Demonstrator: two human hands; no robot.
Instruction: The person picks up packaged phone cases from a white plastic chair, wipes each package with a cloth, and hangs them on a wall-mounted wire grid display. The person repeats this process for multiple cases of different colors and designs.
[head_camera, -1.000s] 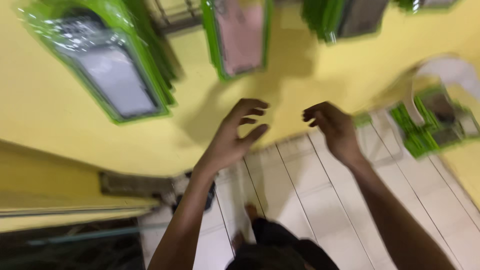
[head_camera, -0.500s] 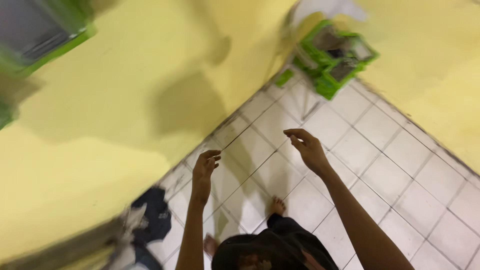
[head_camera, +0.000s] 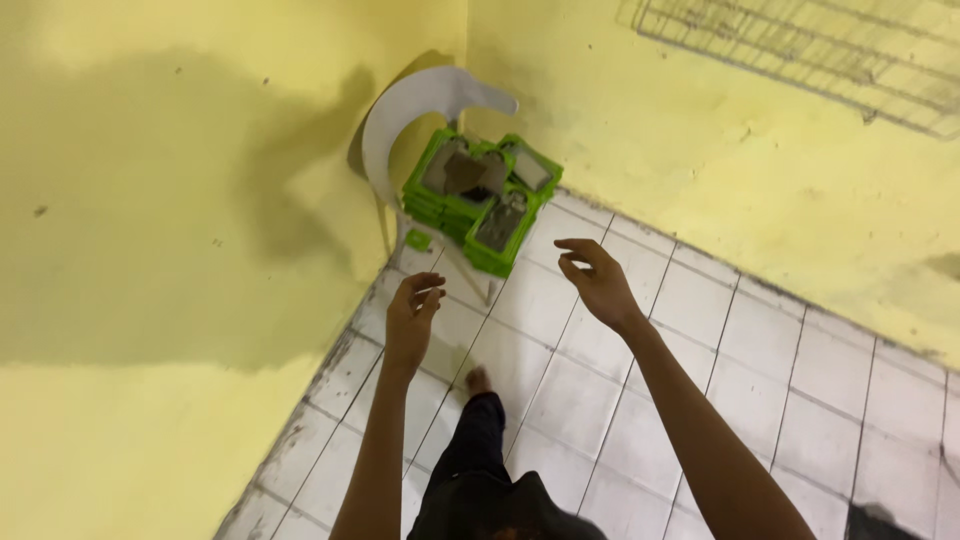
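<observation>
Green packets (head_camera: 480, 195) are lying piled on the white chair (head_camera: 420, 105) in the corner, while short of that chair both the left hand (head_camera: 410, 315) and right hand (head_camera: 598, 280) are hovering loosely open, each grip empty.

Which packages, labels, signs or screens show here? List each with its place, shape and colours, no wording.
Green packages: a stack of flat rectangular packs on the seat of the white plastic chair in the room corner, bright green edges, grey and brown fronts.
Small green bit: on the tiled floor under the chair; too small to tell what it is.
No signs or screens show.
Both hands are empty.
</observation>
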